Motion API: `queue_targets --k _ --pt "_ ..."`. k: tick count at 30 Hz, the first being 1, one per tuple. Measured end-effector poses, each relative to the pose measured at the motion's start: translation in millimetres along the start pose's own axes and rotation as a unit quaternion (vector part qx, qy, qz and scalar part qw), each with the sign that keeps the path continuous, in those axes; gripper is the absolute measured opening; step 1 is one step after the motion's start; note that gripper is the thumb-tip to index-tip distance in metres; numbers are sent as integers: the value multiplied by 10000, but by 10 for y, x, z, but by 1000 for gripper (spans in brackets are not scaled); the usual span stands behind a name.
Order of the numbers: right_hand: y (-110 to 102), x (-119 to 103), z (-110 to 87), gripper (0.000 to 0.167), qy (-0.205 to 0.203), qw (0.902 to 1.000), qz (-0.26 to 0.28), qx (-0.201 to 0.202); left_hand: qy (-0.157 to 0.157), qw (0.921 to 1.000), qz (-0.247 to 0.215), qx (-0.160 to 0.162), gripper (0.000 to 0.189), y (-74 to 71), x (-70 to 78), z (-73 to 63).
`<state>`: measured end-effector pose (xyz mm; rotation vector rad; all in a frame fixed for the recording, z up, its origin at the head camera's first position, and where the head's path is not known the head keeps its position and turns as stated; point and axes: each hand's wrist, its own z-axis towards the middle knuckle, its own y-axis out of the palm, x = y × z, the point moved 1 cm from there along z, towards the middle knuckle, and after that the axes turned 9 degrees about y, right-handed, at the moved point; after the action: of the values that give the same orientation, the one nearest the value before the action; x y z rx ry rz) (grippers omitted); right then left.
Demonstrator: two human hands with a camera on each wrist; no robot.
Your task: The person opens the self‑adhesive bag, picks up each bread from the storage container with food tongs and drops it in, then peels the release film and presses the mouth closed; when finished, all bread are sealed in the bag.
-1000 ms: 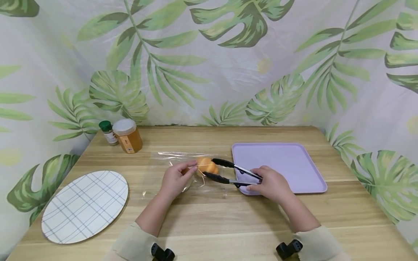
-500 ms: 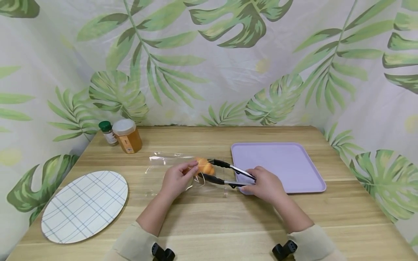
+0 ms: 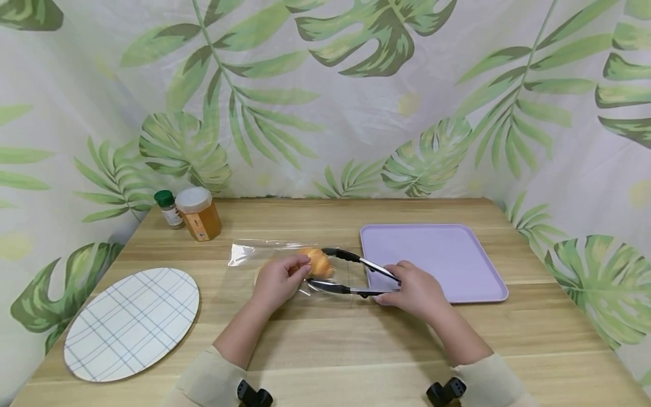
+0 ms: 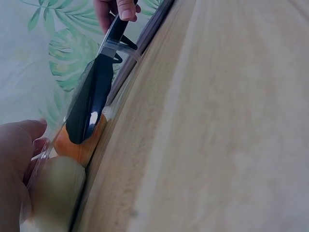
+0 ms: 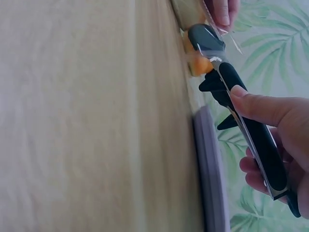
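A clear plastic bag [image 3: 241, 255] lies on the table with an orange-brown bread roll [image 3: 321, 263] near its right end. My left hand [image 3: 277, 281] pinches the film at the bag's edge, its thumb and forefinger right beside the roll. In the left wrist view, a second, paler bun [image 4: 55, 189] shows inside the film under this hand. My right hand [image 3: 418, 289] grips black-and-silver tongs [image 3: 342, 255] around their handle end. The tongs' spread arms stand on either side of the orange-brown roll, and film covers their black tips in the wrist views.
The lilac tray [image 3: 432, 260] stands right of the bag, beneath the tongs' handle end. At left lies an oval checked plate [image 3: 133, 325]. A honey-coloured jar [image 3: 200, 217] and a small green-capped bottle [image 3: 169, 208] stand at the back left. Patterned cloth [image 3: 325, 102] hangs behind the table.
My right hand and the tongs have shifted left, bringing the tips further around the orange-brown roll and into the bag. My left hand has stayed almost in place, pinching the film.
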<state>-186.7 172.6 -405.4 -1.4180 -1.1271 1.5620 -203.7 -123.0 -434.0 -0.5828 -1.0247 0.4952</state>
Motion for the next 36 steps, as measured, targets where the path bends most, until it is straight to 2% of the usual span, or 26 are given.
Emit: queue_targets --k 7,16,21,24,27,29,31,36 --pt "-200 213 -116 66 -78 9999 -36 71 -40 9998 -67 160 21 15 -21 1" --pt "-599 751 -386 74 175 9976 353 571 -218 9990 -372 129 22 20 -32 7" --pt "-753 1146 -456 82 972 9919 599 563 -270 9985 -427 205 22 13 -36 3" --pt "-785 1394 -483 86 1511 9832 831 600 -315 9978 -555 187 22 9 -33 7" --pt "-795 1604 -506 83 1985 9717 1032 755 -551 9953 -775 156 23 -7 -34 12" --pt "-801 1725 -513 80 2229 9650 1059 893 -750 9924 -960 183 23 -25 -36 20" --pt "-810 1845 -513 83 2435 9597 1056 920 -900 9892 -1134 235 23 -44 -34 35" --pt "-830 2145 -532 98 2909 9461 1173 809 -890 9877 -1277 160 22 -47 -17 90"
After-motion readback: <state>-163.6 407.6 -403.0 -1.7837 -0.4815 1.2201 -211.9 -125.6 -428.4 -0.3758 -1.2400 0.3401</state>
